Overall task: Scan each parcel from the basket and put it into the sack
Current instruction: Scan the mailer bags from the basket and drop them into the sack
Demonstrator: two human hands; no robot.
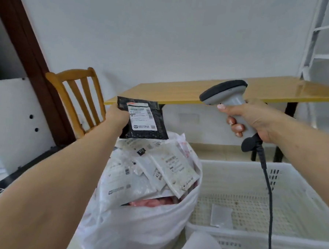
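Black parcel held up to the scanner above a full sack; basket nearly cleared.

The left hand (116, 116) grips the left edge of a black parcel (143, 119), fingers curled behind it, its white shipping label facing the camera; the parcel is upright, directly above the mouth of the white sack (145, 214). The right hand (255, 119) is wrapped round the grip of a grey handheld scanner (225, 94), head pointed left toward the parcel, black cable (269, 187) hanging down across the basket. The sack is heaped with white labelled parcels (157, 169). The white perforated basket (287, 243), just right of the sack, holds one flat pale parcel (221, 216) on its floor. Behind stand a wooden counter (180, 92) and a wooden chair (75, 97).
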